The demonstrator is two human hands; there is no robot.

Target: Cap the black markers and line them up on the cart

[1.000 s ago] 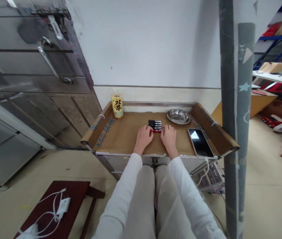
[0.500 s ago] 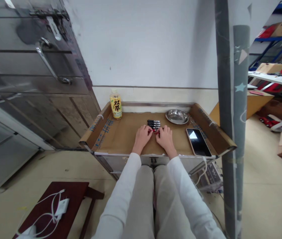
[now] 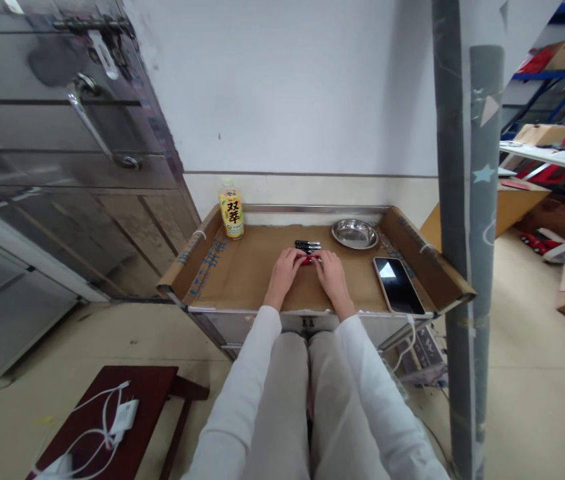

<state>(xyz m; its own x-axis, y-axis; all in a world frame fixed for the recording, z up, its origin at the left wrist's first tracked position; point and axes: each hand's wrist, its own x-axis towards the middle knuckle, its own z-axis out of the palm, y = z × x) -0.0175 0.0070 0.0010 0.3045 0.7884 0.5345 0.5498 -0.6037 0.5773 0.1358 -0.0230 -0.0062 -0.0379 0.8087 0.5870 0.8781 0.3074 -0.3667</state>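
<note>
The person sits at a steel cart whose top is lined with brown cardboard point(image 3: 242, 273), and both hands meet near the middle of it over a small red marker pen point(image 3: 306, 261). The left hand point(image 3: 285, 270) lies palm down with its fingertips curled in on the pen's left end; the right hand point(image 3: 329, 273) mirrors it, its fingertips pinched on the pen's right end. Each hand is therefore narrowed to a fingertip grip on the same pen, though the fingers hide most of the barrel and it cannot be told whether the pen rests on the cardboard or is lifted just off it. The pen's long axis runs left to right across the person's view, square to the forearms, so one end points into each hand and neither hand is plainly the nearer. Just beyond the fingertips, towards the wall, lies a short row of black marker pens point(image 3: 308, 245), set parallel to the red one and close beside it. A round steel dish point(image 3: 355, 233) sits further right near the back rim, a smartphone point(image 3: 398, 285) lies face up near the right flap, well apart from the right hand, and a yellow-labelled drink bottle point(image 3: 231, 211) stands upright in the back left corner.
</note>
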